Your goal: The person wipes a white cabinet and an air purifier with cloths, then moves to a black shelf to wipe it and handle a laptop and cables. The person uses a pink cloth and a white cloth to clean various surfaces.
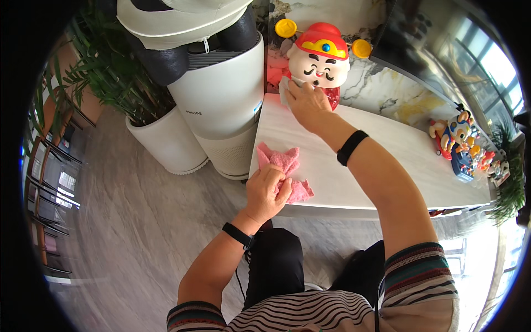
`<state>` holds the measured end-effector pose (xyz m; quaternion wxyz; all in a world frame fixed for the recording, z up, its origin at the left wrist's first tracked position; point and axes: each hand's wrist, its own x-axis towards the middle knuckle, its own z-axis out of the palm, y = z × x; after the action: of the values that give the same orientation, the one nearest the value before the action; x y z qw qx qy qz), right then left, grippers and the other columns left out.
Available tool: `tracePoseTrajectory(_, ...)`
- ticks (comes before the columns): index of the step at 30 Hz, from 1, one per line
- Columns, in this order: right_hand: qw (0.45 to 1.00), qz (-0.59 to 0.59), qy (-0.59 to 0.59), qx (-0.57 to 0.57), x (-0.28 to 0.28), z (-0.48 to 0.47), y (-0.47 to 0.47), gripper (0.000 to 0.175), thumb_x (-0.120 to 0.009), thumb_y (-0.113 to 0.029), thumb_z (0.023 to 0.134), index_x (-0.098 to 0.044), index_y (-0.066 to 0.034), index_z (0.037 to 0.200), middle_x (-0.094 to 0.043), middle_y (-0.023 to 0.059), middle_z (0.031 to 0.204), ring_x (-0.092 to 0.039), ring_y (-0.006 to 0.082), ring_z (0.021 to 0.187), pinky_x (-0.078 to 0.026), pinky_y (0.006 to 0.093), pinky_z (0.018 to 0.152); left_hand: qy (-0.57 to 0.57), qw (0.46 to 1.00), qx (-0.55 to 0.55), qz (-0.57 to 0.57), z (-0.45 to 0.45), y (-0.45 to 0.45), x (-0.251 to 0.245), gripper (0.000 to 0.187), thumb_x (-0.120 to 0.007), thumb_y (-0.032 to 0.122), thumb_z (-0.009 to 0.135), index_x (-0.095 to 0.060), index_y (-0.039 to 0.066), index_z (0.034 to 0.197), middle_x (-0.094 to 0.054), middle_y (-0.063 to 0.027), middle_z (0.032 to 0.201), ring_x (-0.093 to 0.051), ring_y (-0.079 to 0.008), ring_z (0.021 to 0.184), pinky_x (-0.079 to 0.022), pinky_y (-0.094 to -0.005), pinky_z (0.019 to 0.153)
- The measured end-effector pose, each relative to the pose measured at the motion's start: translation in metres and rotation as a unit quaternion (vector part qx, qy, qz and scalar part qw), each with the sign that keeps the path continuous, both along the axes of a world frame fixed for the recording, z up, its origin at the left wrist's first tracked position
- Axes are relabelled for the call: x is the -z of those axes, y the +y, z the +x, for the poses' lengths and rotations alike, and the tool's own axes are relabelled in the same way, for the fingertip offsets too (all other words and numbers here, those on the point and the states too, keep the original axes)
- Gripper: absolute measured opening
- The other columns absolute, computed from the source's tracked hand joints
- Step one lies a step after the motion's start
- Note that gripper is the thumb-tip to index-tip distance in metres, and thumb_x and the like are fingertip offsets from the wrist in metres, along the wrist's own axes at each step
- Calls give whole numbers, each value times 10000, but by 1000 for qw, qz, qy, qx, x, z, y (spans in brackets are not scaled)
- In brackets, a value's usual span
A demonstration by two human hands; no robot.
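Observation:
A pink cloth point(286, 159) lies bunched on the near left part of a white cabinet top point(332, 166), and my left hand point(267, 193) grips it with closed fingers. Farther off, my right hand point(309, 103) presses a pale tissue or thin cloth point(284, 91) against the lower front of a fortune-god figurine point(319, 54). The figurine has a big smiling head, a red and yellow hat and gold coin shapes at both sides. Its lower body is partly hidden by my right hand.
Left of the cabinet stand a white Philips air purifier point(220, 99), bearing a pale bag point(182, 25), and a white planter point(166, 141) with a leafy plant. Small toy figures point(460, 141) crowd the cabinet's right end. A dark screen point(439, 50) stands behind, before a marbled wall.

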<state>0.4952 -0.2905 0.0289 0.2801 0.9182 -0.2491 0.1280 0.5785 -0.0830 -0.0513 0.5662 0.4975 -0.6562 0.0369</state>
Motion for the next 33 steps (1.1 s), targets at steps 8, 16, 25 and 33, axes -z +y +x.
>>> tracePoseTrajectory(8,991,98,86,-31,34,-4,17,222,-588,-74,799,-634,-25,1010,-587,80,1084,-571,288,979,-530,392,788,-8,1000,-8,-2,0,-1,-1,181,-686,19,721,-512,65,746,-565,-56,737,-559,-275,627,-450,-363,569)
tracePoseTrajectory(16,994,44,-92,27,11,27,-1,292,-592,-115,809,-562,0,1075,-561,147,1136,-578,311,968,-526,392,779,-13,1000,-8,-1,0,-1,-1,179,-683,23,720,-510,64,736,-555,-55,727,-547,-276,608,-441,-360,560)
tracePoseTrajectory(25,998,53,12,-31,63,34,1,339,-521,-169,887,-614,15,1156,-563,167,1209,-556,304,1081,-506,434,823,-16,1000,-15,-1,-3,-2,0,185,-684,11,714,-508,63,738,-553,-63,725,-560,-280,629,-442,-363,561)
tracePoseTrajectory(33,957,189,77,-206,29,-45,-20,271,-564,-68,817,-619,-141,1072,-601,37,1056,-592,265,1040,-539,411,787,-9,1000,-13,2,-3,-1,3,184,-683,11,721,-510,67,745,-562,-74,745,-556,-285,625,-458,-372,573)
